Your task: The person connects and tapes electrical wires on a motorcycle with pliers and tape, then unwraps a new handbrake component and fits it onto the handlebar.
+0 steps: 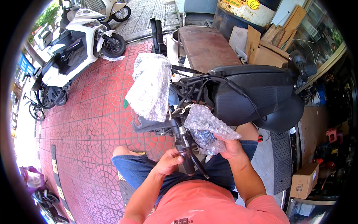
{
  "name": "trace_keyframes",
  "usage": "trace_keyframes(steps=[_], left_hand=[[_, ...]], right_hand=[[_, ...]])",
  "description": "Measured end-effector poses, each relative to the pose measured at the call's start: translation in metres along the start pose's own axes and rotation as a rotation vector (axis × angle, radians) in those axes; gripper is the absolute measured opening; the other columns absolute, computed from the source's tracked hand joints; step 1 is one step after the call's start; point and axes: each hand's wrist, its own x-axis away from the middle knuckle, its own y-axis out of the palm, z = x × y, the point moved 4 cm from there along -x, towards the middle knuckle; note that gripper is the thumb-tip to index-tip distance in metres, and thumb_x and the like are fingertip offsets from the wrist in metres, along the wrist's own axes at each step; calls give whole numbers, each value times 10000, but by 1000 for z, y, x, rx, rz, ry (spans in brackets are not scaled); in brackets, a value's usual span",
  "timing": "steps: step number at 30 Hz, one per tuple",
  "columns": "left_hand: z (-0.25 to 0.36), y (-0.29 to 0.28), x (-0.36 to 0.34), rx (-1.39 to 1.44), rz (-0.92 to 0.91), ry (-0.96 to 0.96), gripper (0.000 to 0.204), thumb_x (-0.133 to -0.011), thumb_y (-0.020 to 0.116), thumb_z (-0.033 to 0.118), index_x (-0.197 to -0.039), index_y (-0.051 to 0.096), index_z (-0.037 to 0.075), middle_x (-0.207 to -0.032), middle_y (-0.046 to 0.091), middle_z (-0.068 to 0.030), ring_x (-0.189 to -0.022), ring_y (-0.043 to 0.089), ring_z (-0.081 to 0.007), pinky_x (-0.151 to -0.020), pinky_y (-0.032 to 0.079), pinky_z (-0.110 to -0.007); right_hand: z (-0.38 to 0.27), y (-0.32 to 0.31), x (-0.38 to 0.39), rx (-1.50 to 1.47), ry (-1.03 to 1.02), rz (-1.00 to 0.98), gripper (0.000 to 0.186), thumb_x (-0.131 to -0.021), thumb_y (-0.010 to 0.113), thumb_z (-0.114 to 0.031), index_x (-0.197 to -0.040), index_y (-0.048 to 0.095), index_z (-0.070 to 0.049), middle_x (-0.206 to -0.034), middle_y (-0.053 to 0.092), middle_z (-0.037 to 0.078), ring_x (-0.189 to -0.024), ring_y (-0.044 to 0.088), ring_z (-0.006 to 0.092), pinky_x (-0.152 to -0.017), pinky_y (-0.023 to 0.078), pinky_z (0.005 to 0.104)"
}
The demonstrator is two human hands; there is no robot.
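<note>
My left hand [169,162] is closed at the black handlebar grip [189,165], with its thumb along the grip's left side. A black brake lever [200,167] runs beside the grip. In my right hand [228,148], pinched between thumb and fingers, is the edge of a clear bubble wrap [210,125] sheet. It lies bunched against the handlebar, and something bluish shows through it; I cannot tell what. Another piece of bubble wrap, a whitish bundle [151,87], covers a part at the far end of the handlebar. The two-wheeler's black textured seat [253,93] extends to the right.
A brown bench [209,48] stands beyond the two-wheeler, near a rusty drum [242,18] and cardboard with wood scraps [274,48]. White scooters [80,44] are parked at the far left on red paving [93,123]. A cardboard box [304,181] sits at the right.
</note>
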Motion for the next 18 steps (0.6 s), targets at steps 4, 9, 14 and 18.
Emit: trace_keyframes(steps=[4, 9, 14, 18], left_hand=[[-1, 1, 1, -3, 33, 18, 543, -873, 905, 450, -1204, 737, 54, -1096, 797, -96, -1010, 770, -240, -930, 598, -397], [-5, -8, 6, -171, 82, 26, 462, -962, 846, 358, -1239, 736, 4, -1107, 750, -44, -1045, 667, -164, -959, 536, -354], [40, 12, 20, -565, 435, 194, 280, -1018, 787, 263, -1097, 751, -4, -939, 734, -28, -851, 647, -141, -799, 531, -309], [105, 59, 34, -1111, 566, 778, 187, -1009, 772, 184, -1050, 745, 3, -889, 731, -88, -818, 687, -214, -797, 541, -333]], right_hand=[[3, -4, 0, -1, 3, -11, 483, -975, 723, -31, -1449, 627, -34, -1407, 689, 118, -1306, 657, 286, -1139, 527, 481], [4, -7, 2, -13, 6, -23, 469, -977, 726, -39, -1438, 639, -32, -1401, 693, 117, -1292, 665, 283, -1130, 533, 476], [-1, 0, 2, 47, -81, 0, 415, -955, 753, -192, -1312, 724, 17, -1244, 766, 108, -1128, 738, 221, -994, 585, 402], [-1, -3, 0, -15, -102, -23, 417, -970, 733, -228, -1311, 724, 13, -1261, 762, 113, -1142, 737, 246, -1006, 586, 427]])
